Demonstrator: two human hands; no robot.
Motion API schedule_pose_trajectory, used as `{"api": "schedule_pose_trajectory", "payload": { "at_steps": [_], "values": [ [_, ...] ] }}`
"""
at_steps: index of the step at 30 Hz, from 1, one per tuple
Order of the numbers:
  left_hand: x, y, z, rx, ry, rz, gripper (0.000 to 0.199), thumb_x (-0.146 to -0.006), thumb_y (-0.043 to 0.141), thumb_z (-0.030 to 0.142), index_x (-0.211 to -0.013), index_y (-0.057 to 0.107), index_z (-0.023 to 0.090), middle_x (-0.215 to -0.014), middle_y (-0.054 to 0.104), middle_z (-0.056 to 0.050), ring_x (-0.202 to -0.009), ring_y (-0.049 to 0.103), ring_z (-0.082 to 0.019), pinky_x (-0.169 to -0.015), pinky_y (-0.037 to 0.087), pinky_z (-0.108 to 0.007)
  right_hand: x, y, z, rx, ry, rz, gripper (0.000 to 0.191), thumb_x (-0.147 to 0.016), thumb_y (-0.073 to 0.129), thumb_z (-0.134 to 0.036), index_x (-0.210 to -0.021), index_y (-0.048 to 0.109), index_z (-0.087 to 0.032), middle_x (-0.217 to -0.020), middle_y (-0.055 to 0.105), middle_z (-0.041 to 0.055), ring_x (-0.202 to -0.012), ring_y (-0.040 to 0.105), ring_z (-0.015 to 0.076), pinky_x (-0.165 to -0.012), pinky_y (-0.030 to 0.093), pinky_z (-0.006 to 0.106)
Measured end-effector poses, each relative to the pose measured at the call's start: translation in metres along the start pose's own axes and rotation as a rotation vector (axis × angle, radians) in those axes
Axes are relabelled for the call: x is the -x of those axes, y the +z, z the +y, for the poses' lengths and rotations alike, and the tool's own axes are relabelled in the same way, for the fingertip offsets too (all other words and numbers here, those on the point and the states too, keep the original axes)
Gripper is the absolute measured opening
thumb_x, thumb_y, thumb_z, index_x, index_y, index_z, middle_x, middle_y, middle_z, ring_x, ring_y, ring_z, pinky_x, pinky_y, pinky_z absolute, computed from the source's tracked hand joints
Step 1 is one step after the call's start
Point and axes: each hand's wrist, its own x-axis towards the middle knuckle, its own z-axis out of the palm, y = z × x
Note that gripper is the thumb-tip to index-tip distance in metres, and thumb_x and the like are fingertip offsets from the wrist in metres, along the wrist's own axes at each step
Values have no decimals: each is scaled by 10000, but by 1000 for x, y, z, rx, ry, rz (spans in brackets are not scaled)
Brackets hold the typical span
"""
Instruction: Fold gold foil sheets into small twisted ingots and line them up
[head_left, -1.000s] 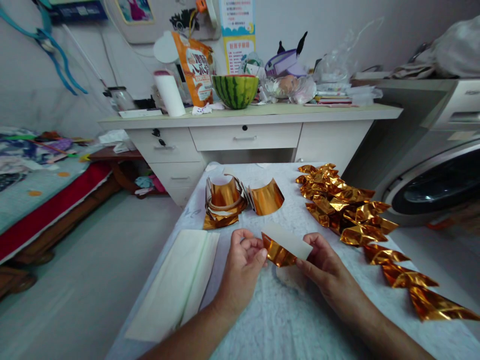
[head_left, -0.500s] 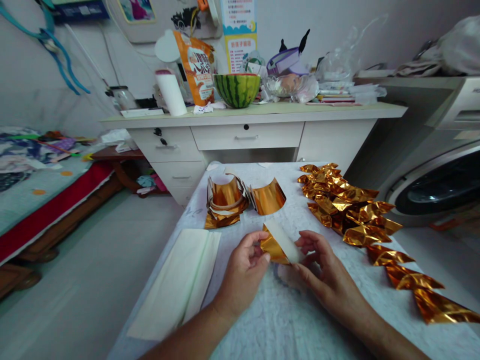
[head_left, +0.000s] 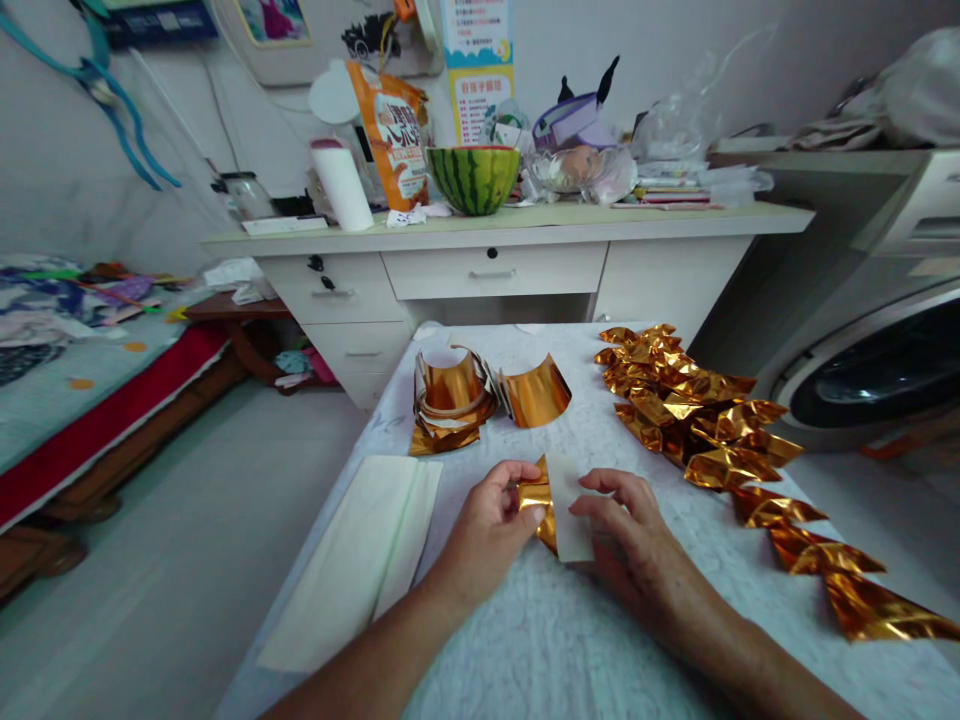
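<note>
My left hand (head_left: 495, 530) pinches a piece of gold foil paper (head_left: 538, 500) between thumb and fingers. The paper is partly folded, and its white side (head_left: 571, 515) faces up on the right. At that white side's right edge is my right hand (head_left: 630, 520), its fingers apart and bent; whether a fingertip touches the paper is hard to tell. Farther back lie a curled stack of gold foil sheets (head_left: 450, 388) and a single curved gold sheet (head_left: 538, 392). Folded gold foil pieces (head_left: 724, 465) run in a row along the table's right side.
A pale folded paper stack (head_left: 352, 560) lies at left on the cloth-covered table (head_left: 510, 640). Behind stands a white desk (head_left: 495, 270) bearing a half watermelon (head_left: 474, 180) and an orange snack bag (head_left: 394, 140). A washing machine (head_left: 885, 270) is at right, a bed (head_left: 112, 380) at left.
The foil paper has turned so that its white part stands more upright. My right hand's fingers have shifted from its lower right corner to over its right edge; my left hand keeps its pinch.
</note>
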Motion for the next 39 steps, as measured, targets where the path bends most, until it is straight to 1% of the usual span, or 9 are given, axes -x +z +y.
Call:
{"api": "schedule_pose_trajectory", "payload": {
  "at_steps": [2, 5, 10, 17, 24, 28, 32, 35, 39],
  "values": [
    [-2, -1, -3, -41, 1, -30, 314, -769, 600, 162, -1078, 543, 174, -875, 664, -35, -837, 653, -184, -722, 509, -281, 0, -2, 0, 21, -36, -21, 450, -717, 477, 33, -1034, 575, -272, -1229, 462, 71, -1093, 482, 253, -834, 482, 381],
    [-5, -3, -6, -194, 67, -40, 337, -781, 551, 116, -1110, 569, 190, -1013, 663, -60, -918, 646, -195, -784, 514, -302, -1, -5, -3, 31, -77, -94, 351, -737, 512, 28, -910, 618, -259, -1175, 526, 60, -1068, 490, 265, -824, 459, 407],
    [-6, -5, -4, -589, 276, -75, 378, -761, 514, 23, -1066, 625, 218, -1130, 628, -57, -1078, 584, -211, -951, 460, -338, -2, -6, -7, 21, -74, -233, 278, -844, 545, -38, -920, 660, -279, -1079, 624, 51, -1015, 516, 249, -830, 431, 416],
    [-9, -6, -9, -754, 412, -89, 397, -784, 496, 4, -1097, 589, 231, -1134, 581, -41, -1080, 558, -186, -965, 448, -329, -3, 6, 0, -44, -59, -287, 135, -919, 569, -185, -895, 681, -257, -898, 693, 44, -896, 572, 219, -809, 409, 388],
    [-8, -8, -8, -1026, 409, -58, 295, -807, 577, 83, -1065, 594, 226, -1128, 581, -48, -1088, 485, -240, -980, 383, -412, -5, 9, 0, -91, -23, -236, 121, -925, 578, -252, -884, 691, -254, -893, 685, 34, -867, 603, 199, -781, 414, 354],
    [-2, -10, -3, -1059, 384, -23, 239, -788, 577, 81, -986, 568, 215, -1032, 560, -35, -1010, 486, -228, -903, 395, -376, -7, 6, -4, -107, 37, -243, 131, -917, 572, -227, -871, 692, -248, -919, 664, 46, -900, 592, 206, -792, 432, 356],
    [3, -11, 0, -1058, 335, -128, 119, -800, 569, 86, -803, 552, 204, -881, 585, -8, -916, 517, -207, -820, 387, -331, -9, 6, -6, -108, 110, -260, 100, -886, 591, -183, -839, 668, -226, -937, 634, 57, -909, 570, 218, -784, 439, 365],
    [5, -12, 1, -1068, 307, -187, 110, -810, 570, 97, -782, 581, 203, -878, 595, -9, -917, 530, -204, -818, 378, -327, -10, 8, -6, -94, 141, -246, 78, -852, 614, -157, -811, 650, -213, -941, 617, 57, -909, 555, 222, -788, 433, 374],
    [6, -12, 1, -1078, 300, -183, 114, -794, 581, 95, -805, 600, 207, -902, 586, -8, -939, 524, -204, -831, 373, -331, -11, 11, -7, -65, 181, -237, 80, -823, 629, -140, -776, 631, -205, -924, 605, 48, -889, 536, 219, -779, 418, 377]
  ]
}}
